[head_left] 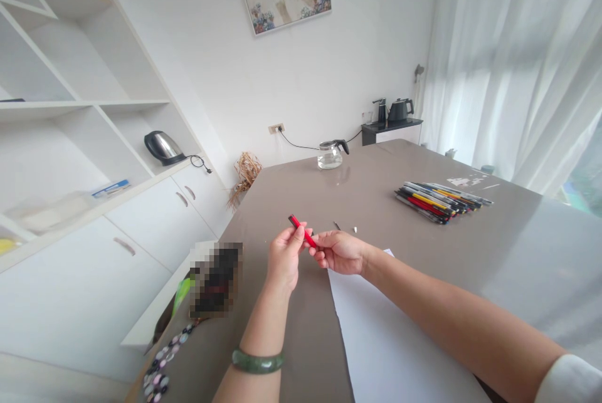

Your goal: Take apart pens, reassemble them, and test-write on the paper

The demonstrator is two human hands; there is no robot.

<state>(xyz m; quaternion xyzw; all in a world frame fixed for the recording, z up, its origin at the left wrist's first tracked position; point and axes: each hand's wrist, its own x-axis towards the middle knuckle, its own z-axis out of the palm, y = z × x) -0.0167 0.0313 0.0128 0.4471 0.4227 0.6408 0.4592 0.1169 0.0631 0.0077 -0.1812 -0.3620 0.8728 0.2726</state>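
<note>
Above the table, a red pen [296, 223] with a dark end is held slantwise between my two hands. My left hand [286, 256] is closed around its middle, the thumb lying along the barrel. The fingertips of my right hand [339, 251] pinch its lower right end, partly covering it. Just past my right hand, a short dark thin piece [337, 225] and a small white piece [355, 229] lie on the table. A white sheet of paper [376, 334] lies beneath my right forearm.
To the right is a pile of pens [437, 201], with white scraps [465, 182] behind it. A glass pot [330, 155] stands at the table's far edge. Near the left edge lie a blurred dark object [216, 281] and a beaded strap [162, 362].
</note>
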